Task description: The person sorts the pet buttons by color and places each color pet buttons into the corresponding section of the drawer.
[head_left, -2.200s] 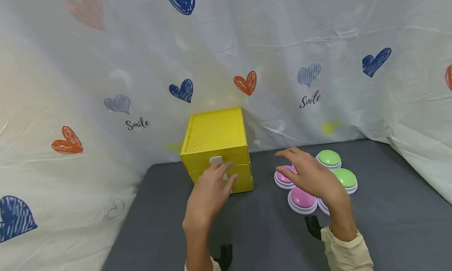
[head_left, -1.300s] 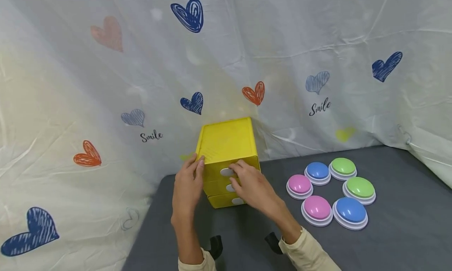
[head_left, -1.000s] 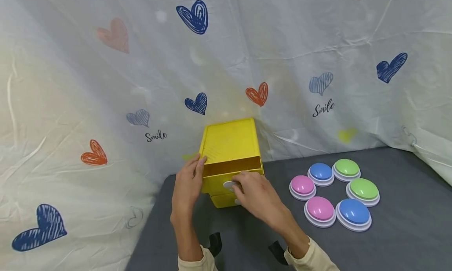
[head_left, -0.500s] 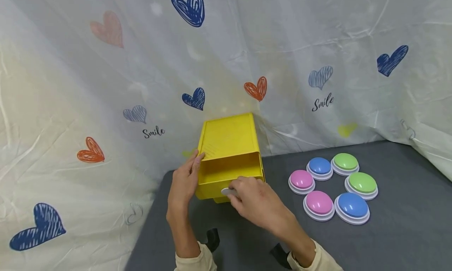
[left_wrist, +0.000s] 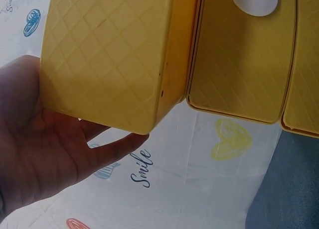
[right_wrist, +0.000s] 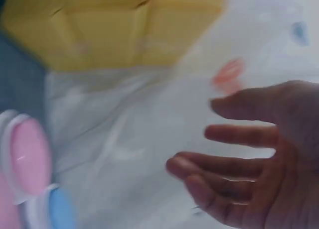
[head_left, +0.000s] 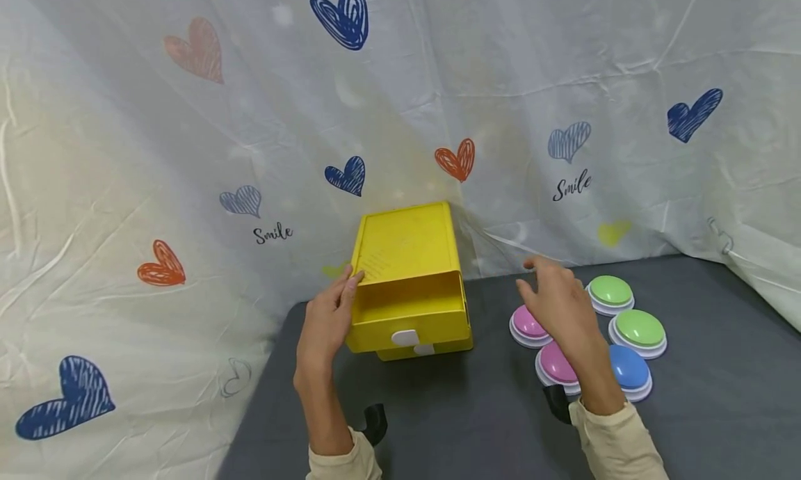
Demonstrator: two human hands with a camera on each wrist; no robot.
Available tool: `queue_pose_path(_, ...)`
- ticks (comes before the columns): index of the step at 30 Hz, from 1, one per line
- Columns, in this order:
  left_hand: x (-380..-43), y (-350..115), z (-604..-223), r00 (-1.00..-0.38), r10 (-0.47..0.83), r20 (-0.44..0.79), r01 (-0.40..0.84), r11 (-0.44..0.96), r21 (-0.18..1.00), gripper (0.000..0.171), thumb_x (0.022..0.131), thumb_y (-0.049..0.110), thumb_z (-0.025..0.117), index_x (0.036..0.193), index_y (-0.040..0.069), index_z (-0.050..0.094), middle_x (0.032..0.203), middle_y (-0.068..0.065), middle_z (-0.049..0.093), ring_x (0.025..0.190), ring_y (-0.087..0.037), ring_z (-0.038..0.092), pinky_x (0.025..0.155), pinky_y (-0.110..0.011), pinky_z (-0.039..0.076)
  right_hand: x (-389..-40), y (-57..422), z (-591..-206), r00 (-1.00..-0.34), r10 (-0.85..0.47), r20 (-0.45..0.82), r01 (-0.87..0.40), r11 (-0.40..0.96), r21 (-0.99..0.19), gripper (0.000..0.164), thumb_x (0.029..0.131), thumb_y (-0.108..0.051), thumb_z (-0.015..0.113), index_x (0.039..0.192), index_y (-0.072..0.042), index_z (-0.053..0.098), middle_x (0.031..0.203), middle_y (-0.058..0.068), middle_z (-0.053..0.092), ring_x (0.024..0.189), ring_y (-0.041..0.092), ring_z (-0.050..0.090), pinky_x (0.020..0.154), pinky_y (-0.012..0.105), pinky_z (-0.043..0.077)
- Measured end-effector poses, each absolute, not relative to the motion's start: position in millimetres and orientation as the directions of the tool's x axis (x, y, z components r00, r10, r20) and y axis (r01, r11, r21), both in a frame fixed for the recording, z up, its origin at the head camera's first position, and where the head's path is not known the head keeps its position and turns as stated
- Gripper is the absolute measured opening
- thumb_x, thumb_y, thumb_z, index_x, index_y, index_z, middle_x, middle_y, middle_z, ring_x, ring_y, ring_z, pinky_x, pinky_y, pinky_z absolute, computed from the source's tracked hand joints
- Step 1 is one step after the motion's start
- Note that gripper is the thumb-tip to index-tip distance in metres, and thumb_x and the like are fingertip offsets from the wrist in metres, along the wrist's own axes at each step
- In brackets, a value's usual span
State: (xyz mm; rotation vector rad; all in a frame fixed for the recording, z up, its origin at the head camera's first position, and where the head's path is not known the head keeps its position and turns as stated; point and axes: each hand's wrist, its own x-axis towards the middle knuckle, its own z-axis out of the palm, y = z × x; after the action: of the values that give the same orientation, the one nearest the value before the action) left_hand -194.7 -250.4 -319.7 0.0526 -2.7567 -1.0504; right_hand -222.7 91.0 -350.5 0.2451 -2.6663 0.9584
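Left hand (head_left: 322, 327) straight-fingered against yellow box (head_left: 407, 240); right hand (head_left: 566, 309) loose, grasping nothing. Pulled-out drawer (head_left: 372, 335) looks light, stiff, perhaps slippery; its white knob (head_left: 405, 338) seems best hold.

Left hand (left_wrist: 45, 134) at left, 2 digits extended under the lower edge of yellow drawer (left_wrist: 104, 55), upper left to center. Drawer sticks out past 2 yellow fronts (left_wrist: 239, 64) at right. 1 white knob (left_wrist: 255, 0), top right. White cloth (left_wrist: 199, 194) behind, yellow heart (left_wrist: 232, 139) right of center. Dark surface (left_wrist: 294, 189) lower right.
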Motion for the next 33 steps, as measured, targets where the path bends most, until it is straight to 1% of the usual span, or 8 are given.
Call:
queue_pose_path(2, -194.8, -251.2, -318.4, -0.981, -0.099, 0.168, 0.037, 0.753, 0.656, 0.049, 0.115, 0.042, 0.035, 0.157, 0.021, 0.05, 0.172, -0.001, 0.032, 0.159, -0.034, 0.032, 0.128, -0.057, 0.028, -237.6, 95.4, -366.6, -0.957, -0.122, 0.263, -0.252, 0.797, -0.549, 0.037, 0.099, -0.013, 0.069, 0.13, 0.007, 0.064, 0.121, 0.029, 0.069, 0.105, 0.043, 0.068, 0.087, 0.056, 0.056)
queue_pose_path(4, -194.8, -251.8, -317.6, -0.981, -0.095, 0.172, 0.041, 0.755, 0.654, 0.049, 0.115, 0.043, 0.035, 0.157, 0.021, 0.05, 0.172, -0.002, 0.032, 0.159, -0.034, 0.032, 0.128, -0.057, 0.028, -249.0, 97.0, -383.8, -0.966, -0.174, 0.192, -0.25, 0.822, -0.511, 0.042, 0.095, -0.012, 0.071, 0.131, 0.007, 0.063, 0.122, 0.032, 0.065, 0.11, 0.05, 0.064, 0.091, 0.061, 0.054)
queue_pose_path(9, -193.0, -252.5, -317.4, -0.985, -0.083, 0.153, 0.04, 0.746, 0.665, 0.049, 0.115, 0.043, 0.037, 0.158, 0.022, 0.048, 0.173, 0.0, 0.03, 0.158, -0.034, 0.033, 0.127, -0.057, 0.03, -258.5, 96.5, -416.3, -0.973, -0.228, 0.019, -0.211, 0.865, -0.456, 0.056, 0.085, -0.013, 0.08, 0.135, 0.002, 0.06, 0.125, 0.04, 0.058, 0.111, 0.061, 0.058, 0.092, 0.071, 0.049)
queue_pose_path(12, -191.8, -252.8, -318.5, -0.986, -0.086, 0.143, 0.032, 0.744, 0.667, 0.049, 0.115, 0.043, 0.037, 0.158, 0.022, 0.048, 0.173, 0.001, 0.03, 0.157, -0.034, 0.035, 0.127, -0.057, 0.032, -258.6, 95.0, -425.5, -0.971, -0.235, -0.04, -0.193, 0.874, -0.445, 0.058, 0.082, -0.013, 0.081, 0.135, -0.001, 0.06, 0.127, 0.041, 0.057, 0.112, 0.062, 0.058, 0.094, 0.074, 0.048)
queue_pose_path(14, -191.6, -253.3, -319.2, -0.985, -0.091, 0.145, 0.029, 0.745, 0.666, 0.049, 0.115, 0.043, 0.037, 0.158, 0.022, 0.048, 0.173, 0.001, 0.03, 0.157, -0.034, 0.035, 0.126, -0.057, 0.032, -259.5, 94.0, -429.0, -0.97, -0.24, -0.039, -0.199, 0.875, -0.441, 0.057, 0.08, -0.011, 0.081, 0.132, -0.002, 0.06, 0.124, 0.04, 0.057, 0.109, 0.061, 0.059, 0.092, 0.073, 0.049)
queue_pose_path(20, -191.3, -254.6, -319.6, -0.984, -0.078, 0.163, 0.049, 0.752, 0.657, 0.051, 0.115, 0.046, 0.035, 0.158, 0.021, 0.048, 0.173, 0.0, 0.03, 0.156, -0.034, 0.037, 0.126, -0.057, 0.033, -261.8, 92.1, -436.0, -0.972, -0.233, 0.035, -0.224, 0.863, -0.454, 0.044, 0.08, -0.004, 0.08, 0.12, -0.002, 0.062, 0.113, 0.036, 0.059, 0.096, 0.058, 0.063, 0.079, 0.067, 0.053)
queue_pose_path(28, -189.4, -255.0, -317.9, -0.983, -0.084, 0.162, 0.045, 0.749, 0.661, 0.051, 0.115, 0.044, 0.035, 0.158, 0.02, 0.048, 0.173, 0.0, 0.03, 0.158, -0.035, 0.033, 0.127, -0.058, 0.03, -262.2, 86.8, -442.2, -0.973, -0.209, 0.094, -0.229, 0.863, -0.451, 0.047, 0.073, -0.002, 0.085, 0.112, -0.002, 0.06, 0.107, 0.039, 0.061, 0.096, 0.061, 0.061, 0.081, 0.071, 0.051)
queue_pose_path(33, -189.1, -253.8, -317.8, -0.986, -0.068, 0.155, 0.054, 0.74, 0.671, 0.051, 0.115, 0.044, 0.034, 0.158, 0.02, 0.048, 0.174, 0.0, 0.028, 0.159, -0.035, 0.03, 0.127, -0.059, 0.029, -257.4, 87.4, -441.2, -0.98, -0.142, 0.138, -0.194, 0.831, -0.521, 0.049, 0.073, -0.001, 0.08, 0.12, 0.0, 0.064, 0.109, 0.038, 0.061, 0.099, 0.062, 0.059, 0.081, 0.071, 0.049)
